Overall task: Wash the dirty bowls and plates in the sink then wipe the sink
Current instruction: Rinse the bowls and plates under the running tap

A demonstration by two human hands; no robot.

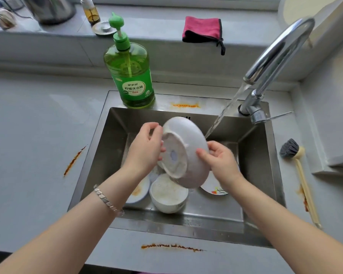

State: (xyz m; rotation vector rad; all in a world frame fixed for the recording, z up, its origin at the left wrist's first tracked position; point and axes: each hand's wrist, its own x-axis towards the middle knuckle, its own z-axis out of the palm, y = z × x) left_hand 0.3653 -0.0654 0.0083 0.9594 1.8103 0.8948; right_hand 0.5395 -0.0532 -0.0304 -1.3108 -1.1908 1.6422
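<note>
Over the sink [186, 228] | left hand [145, 147] and right hand [222, 161] are gripping opposite rims of a bowl [188, 147] | bowl is tilting base-up by the stream [224, 109], probably for rinsing and draining | dishes [168, 192] are waiting underneath.

A green dish-soap bottle [130, 76] with a pump stands upright before the back ledge [156, 36]. A pink cloth [202, 29] (black-edged) hangs over that ledge, well right of a small amber bottle [90, 10] and a metal kettle [52, 8]. A dish brush [291, 150] lies on the grey counter [38, 119], which bears orange smears [73, 161].
</note>
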